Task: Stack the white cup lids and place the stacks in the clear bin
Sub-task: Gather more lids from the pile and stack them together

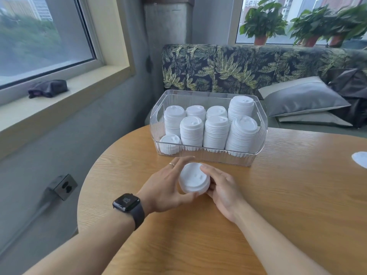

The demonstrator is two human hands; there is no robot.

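A short stack of white cup lids (193,178) sits on the round wooden table (278,195), just in front of the clear bin (202,154). My left hand (165,186) grips its left side, thumb curled under the near rim. My right hand (222,187) holds its right side, fingers lying over the top edge. The bin holds several tall stacks of white lids (216,133) and one short stack (170,143) in its front left corner.
Another white lid (360,158) lies at the table's far right edge. A leaf-print sofa (248,68) with grey cushions (301,96) stands behind the bin. A dark pouch (48,88) rests on the windowsill at left. Potted plants (262,22) line the back window.
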